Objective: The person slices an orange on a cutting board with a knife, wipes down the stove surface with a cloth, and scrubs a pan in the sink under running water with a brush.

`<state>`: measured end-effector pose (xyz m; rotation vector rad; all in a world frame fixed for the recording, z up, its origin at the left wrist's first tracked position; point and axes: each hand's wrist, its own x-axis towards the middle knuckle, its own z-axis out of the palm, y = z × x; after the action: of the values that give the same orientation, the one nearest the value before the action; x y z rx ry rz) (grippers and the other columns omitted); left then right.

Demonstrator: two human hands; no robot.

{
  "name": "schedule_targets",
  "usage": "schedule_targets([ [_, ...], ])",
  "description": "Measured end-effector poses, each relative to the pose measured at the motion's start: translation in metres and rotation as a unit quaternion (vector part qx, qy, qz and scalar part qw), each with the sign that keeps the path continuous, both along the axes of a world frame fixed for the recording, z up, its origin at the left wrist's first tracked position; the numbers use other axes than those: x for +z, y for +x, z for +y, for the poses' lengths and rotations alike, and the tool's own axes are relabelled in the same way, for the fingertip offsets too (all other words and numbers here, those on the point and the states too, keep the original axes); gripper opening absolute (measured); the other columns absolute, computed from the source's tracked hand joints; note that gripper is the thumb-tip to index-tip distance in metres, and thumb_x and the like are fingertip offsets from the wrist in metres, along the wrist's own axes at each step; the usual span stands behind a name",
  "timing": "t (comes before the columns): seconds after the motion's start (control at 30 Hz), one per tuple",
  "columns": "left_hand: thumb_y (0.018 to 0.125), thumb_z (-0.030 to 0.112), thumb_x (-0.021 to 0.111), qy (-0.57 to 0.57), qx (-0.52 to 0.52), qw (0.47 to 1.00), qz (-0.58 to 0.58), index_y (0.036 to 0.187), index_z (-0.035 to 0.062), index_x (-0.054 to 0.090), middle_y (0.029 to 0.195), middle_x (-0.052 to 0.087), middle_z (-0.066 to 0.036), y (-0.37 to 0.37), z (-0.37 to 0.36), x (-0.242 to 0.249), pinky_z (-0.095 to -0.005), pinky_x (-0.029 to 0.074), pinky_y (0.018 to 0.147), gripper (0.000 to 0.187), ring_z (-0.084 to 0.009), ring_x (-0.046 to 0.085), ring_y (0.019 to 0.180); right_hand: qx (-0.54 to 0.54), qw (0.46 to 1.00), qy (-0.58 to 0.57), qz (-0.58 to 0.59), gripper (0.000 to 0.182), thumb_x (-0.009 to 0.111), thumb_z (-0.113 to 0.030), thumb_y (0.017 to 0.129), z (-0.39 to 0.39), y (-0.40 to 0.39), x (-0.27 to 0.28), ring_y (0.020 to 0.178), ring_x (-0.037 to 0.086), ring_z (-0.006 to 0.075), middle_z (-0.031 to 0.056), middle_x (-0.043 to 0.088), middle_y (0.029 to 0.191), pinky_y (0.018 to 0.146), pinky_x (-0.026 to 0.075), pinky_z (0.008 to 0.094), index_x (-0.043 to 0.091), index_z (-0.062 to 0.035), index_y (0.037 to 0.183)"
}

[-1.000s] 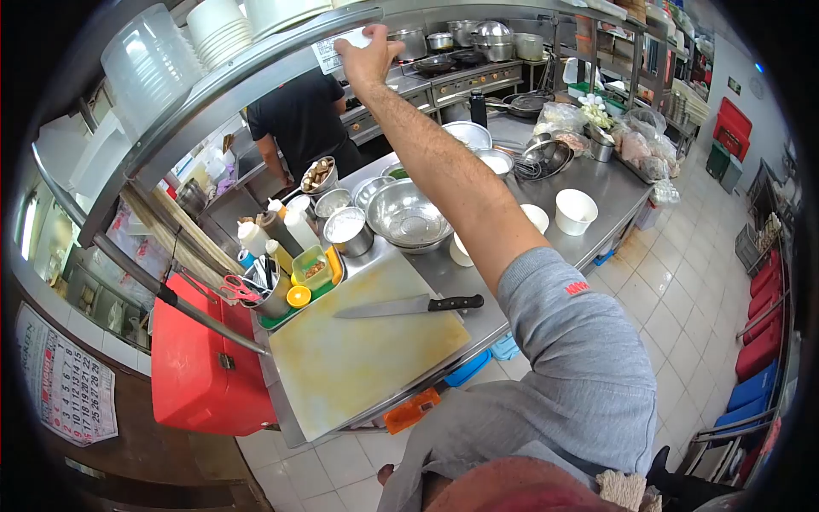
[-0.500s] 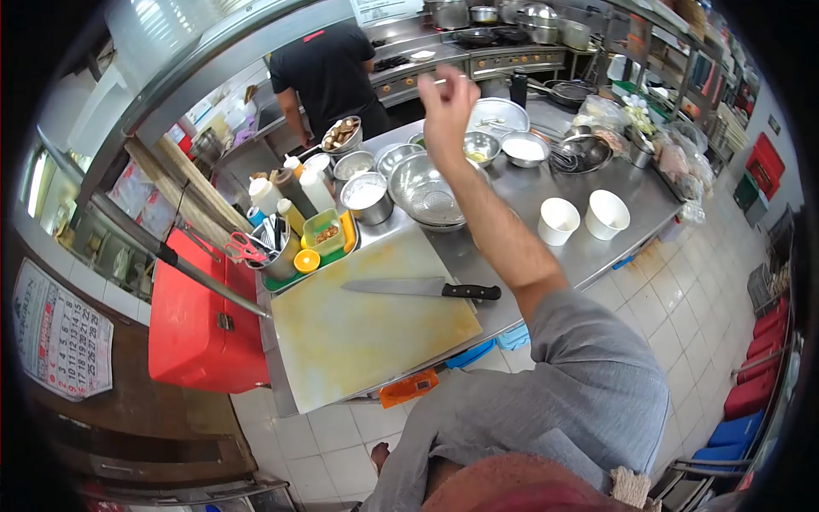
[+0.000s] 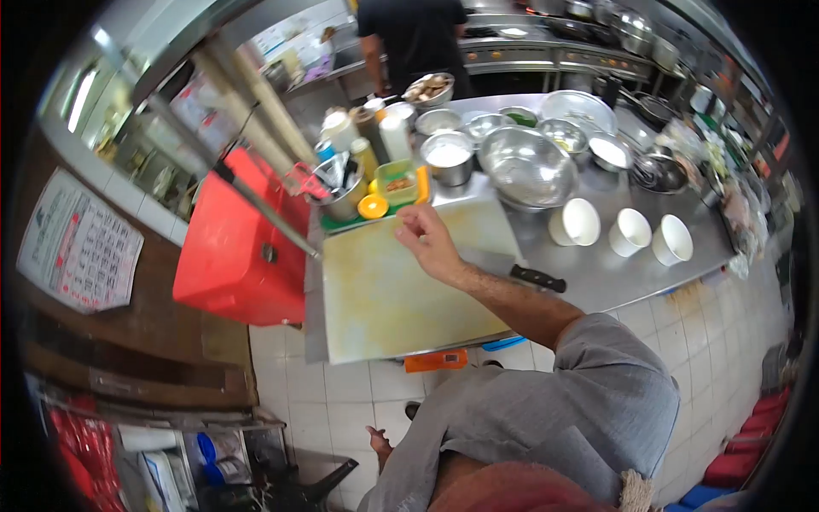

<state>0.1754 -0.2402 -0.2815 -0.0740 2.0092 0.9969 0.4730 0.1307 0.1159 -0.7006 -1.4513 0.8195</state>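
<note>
My right hand (image 3: 429,246) is over the cutting board (image 3: 375,316), just in front of an orange half (image 3: 373,206) and a green container (image 3: 397,183). Its fingers are loosely bent and apart from the thumb, with nothing visible between them. Partly behind my forearm lies a knife (image 3: 538,277), its black handle reaching past the board's right edge. My left hand (image 3: 378,439) hangs low over the floor beside my body, fingers apart and empty. Three white cups (image 3: 574,223) stand on the steel table right of the board.
Squeeze bottles (image 3: 394,136), a utensil pot (image 3: 343,200) with red scissors and several metal bowls (image 3: 527,166) line the board's far side. A red cooler (image 3: 243,247) stands left. Beyond the table is a person in black (image 3: 411,43). Plastic bags (image 3: 742,218) lie at the far right.
My right hand has come back from above the far bowls to over the board. The view has swung left, more of my left hand shows, and a third cup is now visible.
</note>
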Motion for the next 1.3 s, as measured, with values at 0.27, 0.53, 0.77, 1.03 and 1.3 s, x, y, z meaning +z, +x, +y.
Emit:
schedule_targets([
  [0.27,0.083,0.057,0.04,0.005,-0.133,0.99,0.055,0.08,0.0011,0.061,0.056,0.051,-0.009,-0.116,-0.078,-0.035,-0.0372,0.038,0.053,0.06,-0.0206,0.047,0.053,0.036,0.996,-0.085,0.015,0.025,0.06,-0.009,0.08,-0.041,-0.157,-0.029,0.072,0.045,0.0109,0.0044,0.043,0.085,0.061,0.041,0.0236,0.051,-0.0037,0.102],
  [0.53,0.083,0.034,0.055,0.039,-0.008,0.99,0.138,0.069,0.0036,0.056,0.063,0.049,-0.004,-0.25,-0.155,-0.004,-0.0376,0.032,0.046,0.033,-0.0177,0.041,0.053,0.131,0.987,-0.048,-0.076,0.026,0.06,-0.008,0.08,-0.095,-0.313,-0.005,0.072,0.046,0.013,0.006,0.044,0.088,0.064,0.043,0.0255,0.051,-0.004,0.104],
  [0.77,0.082,0.031,0.054,-0.011,0.017,0.99,0.138,0.073,0.0026,0.057,0.068,0.052,-0.007,-0.256,-0.167,-0.015,-0.0382,0.034,0.052,0.03,-0.0195,0.044,0.059,0.126,0.985,-0.047,-0.106,0.027,0.06,-0.008,0.079,-0.073,-0.396,-0.02,0.075,0.049,0.0148,0.007,0.045,0.088,0.067,0.044,0.0268,0.052,-0.0051,0.104],
  [1.03,0.081,0.028,0.053,-0.129,-0.254,0.939,0.194,0.077,0.0013,0.059,0.074,0.055,-0.009,-0.302,-0.142,-0.03,-0.0389,0.036,0.059,0.028,-0.0215,0.047,0.066,-0.005,0.999,-0.022,-0.029,0.028,0.06,-0.008,0.077,0.05,-0.486,-0.031,0.07,0.047,0.0128,0.0071,0.045,0.09,0.064,0.044,0.0259,0.052,-0.0035,0.104],
  [1.3,0.081,0.026,0.052,-0.101,-0.118,0.959,0.237,0.081,0.0001,0.06,0.081,0.058,-0.012,-0.487,-0.064,-0.002,-0.0395,0.038,0.065,0.027,-0.0236,0.049,0.073,-0.011,0.996,0.03,-0.078,0.029,0.061,-0.009,0.077,0.148,-0.603,-0.01,0.073,0.048,0.0199,0.0118,0.042,0.09,0.064,0.044,0.0308,0.052,-0.0049,0.104],
])
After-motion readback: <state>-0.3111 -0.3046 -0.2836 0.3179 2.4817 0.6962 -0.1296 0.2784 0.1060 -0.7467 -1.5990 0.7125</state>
